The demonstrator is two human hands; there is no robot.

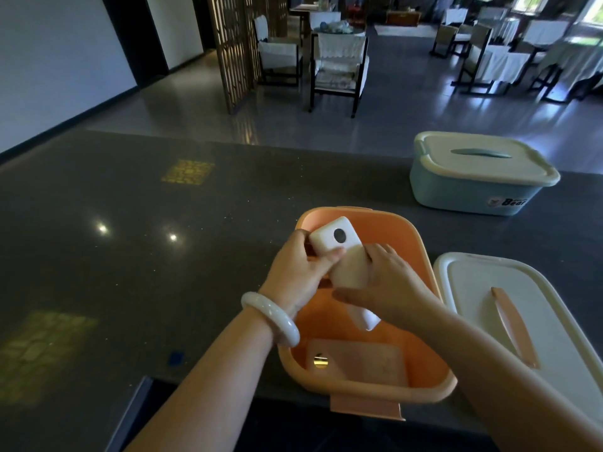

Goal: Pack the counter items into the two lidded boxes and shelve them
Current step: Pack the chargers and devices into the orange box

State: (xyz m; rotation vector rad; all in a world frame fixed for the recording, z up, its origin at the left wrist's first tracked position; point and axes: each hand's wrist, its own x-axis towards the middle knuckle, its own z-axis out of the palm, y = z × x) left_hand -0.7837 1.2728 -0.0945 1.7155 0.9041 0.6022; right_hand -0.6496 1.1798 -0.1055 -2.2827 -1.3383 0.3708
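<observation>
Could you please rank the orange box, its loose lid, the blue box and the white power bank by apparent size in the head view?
1. orange box
2. loose lid, though nearness and cropping make this unsure
3. blue box, farther off
4. white power bank

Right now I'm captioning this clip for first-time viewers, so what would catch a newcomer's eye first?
The open orange plastic box at the counter's near edge, where both hands hold a white rectangular device with a dark round spot over it. Its white lid with an orange handle lies to the right. Farther back on the right stands a closed pale blue box with a white lid.
</observation>
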